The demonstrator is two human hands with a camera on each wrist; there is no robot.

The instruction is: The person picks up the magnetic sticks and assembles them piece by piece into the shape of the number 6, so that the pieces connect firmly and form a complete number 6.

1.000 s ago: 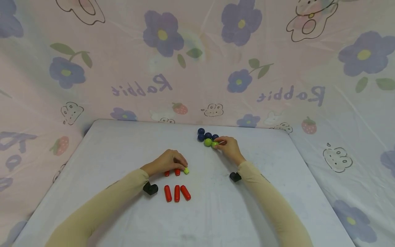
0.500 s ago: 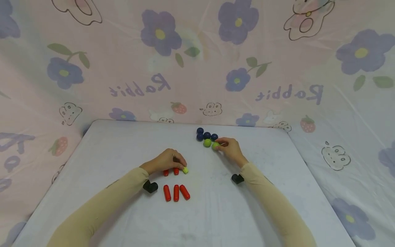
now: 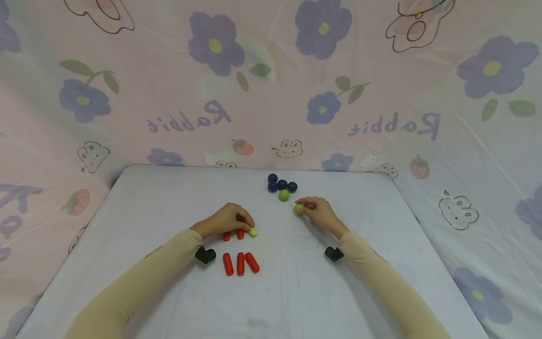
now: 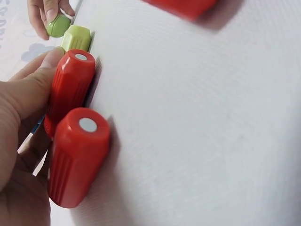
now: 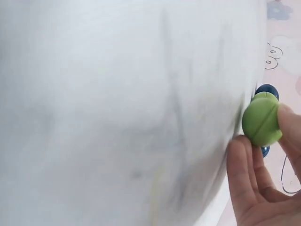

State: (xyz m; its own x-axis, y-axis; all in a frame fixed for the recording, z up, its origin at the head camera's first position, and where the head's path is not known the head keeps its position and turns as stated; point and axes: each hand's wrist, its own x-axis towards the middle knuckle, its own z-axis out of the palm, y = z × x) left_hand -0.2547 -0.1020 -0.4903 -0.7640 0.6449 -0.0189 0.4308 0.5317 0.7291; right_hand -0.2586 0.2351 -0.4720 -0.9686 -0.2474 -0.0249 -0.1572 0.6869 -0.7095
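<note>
My left hand pinches a yellow-green magnetic stick at the right end of a short row. Two red magnetic sticks stand out beside that hand in the left wrist view, each showing a silver disc on its near end; in the head view the hand partly covers them. My right hand pinches a green ball with a seam round it, between thumb and fingers. Another green ball sits against several dark blue balls farther back. Three more red sticks lie nearer me.
A white-covered table spreads under both hands. Its far edge meets a patterned curtain printed with flowers and rabbits. A black wrist-worn piece shows at the left cuff, and a similar black piece at the right.
My right hand has drawn its green ball away from the ball cluster, towards me and slightly right. The left hand stays at the yellow-green stick. The head view has shifted slightly.
</note>
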